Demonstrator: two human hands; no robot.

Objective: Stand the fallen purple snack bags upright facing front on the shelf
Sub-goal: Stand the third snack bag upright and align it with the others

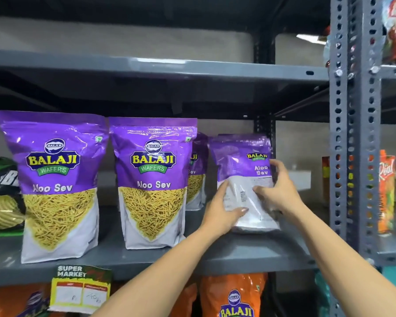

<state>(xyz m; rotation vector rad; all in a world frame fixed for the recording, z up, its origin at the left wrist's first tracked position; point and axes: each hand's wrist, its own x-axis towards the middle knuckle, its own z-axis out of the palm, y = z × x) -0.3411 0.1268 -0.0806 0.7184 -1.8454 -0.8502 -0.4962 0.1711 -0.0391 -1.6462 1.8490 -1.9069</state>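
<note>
Two purple Aloo Sev bags stand upright facing front on the grey shelf (249, 252): one at the left (55, 179), one in the middle (152, 179). A third upright bag (197, 170) peeks out behind the middle one. At the right, a purple bag (240, 161) stands with its printed back side toward me. My left hand (222, 213) grips its lower left edge and my right hand (277, 191) holds its right side. Another purple bag top shows just behind it.
A green snack bag (0, 195) sits at the far left of the shelf. Grey perforated uprights (352, 133) bound the bay on the right, with orange cartons (386, 193) beyond. Orange bags (233, 296) fill the shelf below, next to a price tag (80, 289).
</note>
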